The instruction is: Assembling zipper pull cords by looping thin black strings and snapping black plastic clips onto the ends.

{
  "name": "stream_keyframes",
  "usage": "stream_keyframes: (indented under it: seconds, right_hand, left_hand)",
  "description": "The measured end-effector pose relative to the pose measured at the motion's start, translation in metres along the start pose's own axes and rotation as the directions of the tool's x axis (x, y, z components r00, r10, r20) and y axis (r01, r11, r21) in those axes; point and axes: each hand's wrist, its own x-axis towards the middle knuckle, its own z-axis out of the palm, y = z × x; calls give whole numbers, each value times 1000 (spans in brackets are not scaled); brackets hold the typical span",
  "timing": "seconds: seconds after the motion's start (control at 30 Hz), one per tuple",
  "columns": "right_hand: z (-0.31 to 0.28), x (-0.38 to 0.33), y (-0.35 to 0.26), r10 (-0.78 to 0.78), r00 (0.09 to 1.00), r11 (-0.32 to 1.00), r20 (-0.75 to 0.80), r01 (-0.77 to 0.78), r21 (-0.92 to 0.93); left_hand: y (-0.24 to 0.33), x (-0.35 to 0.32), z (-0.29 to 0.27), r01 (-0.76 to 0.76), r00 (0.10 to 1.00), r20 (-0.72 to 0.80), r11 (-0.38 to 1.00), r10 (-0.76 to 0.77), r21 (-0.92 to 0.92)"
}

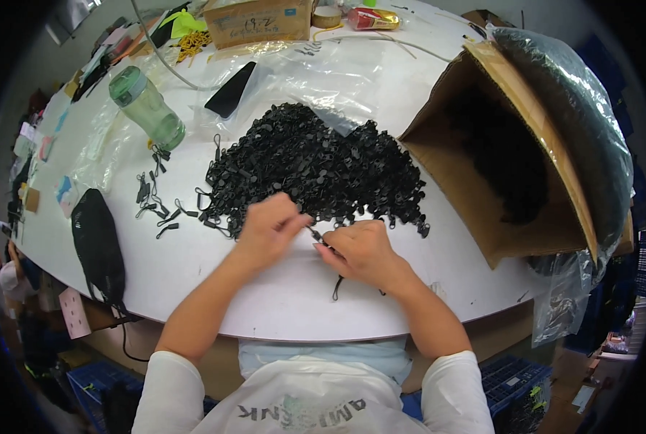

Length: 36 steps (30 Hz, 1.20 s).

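Beside the knobbly black pile (pixel 315 170), both hands (pixel 268 228) (pixel 362 253) pinch seemingly one small plastic piece (pixel 315 235).

Bright even overhead light, fisheye-bent edges, dark vignette corners.

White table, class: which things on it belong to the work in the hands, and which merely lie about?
In use: left hand, right hand, small black piece, black pile, cardboard box.
Lying about: green bottle, phone, tape roll.

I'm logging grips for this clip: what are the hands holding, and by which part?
Both hands, left hand and right hand, pinch one small black piece between fingertips; its cord end hangs below. Exact part: too small to tell.
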Motion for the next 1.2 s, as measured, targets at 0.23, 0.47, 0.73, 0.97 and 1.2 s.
stream_keyframes:
  seconds: [0.23,0.47,0.73,0.97,1.2]
  right_hand:
    - [5,8,-5,113,993,994,32,-112,-8]
    - [0,6,-3,347,935,884,72,-351,310]
    - [-8,5,-5,372,919,839,133,-394,376]
    - [-44,-3,39,801,534,328,-272,-11,945]
    - [-88,-30,68,953,136,240,-269,200,950]
  left_hand:
    - [-12,-10,-9,263,952,-130,957,-279,-125]
    - [-14,-10,-10,262,954,-91,942,-286,-211]
    - [-6,-6,-8,268,956,-57,937,-287,-226]
    - [-8,-6,-18,273,933,-218,958,-286,-88]
    - [-1,3,-35,202,976,10,924,-217,326]
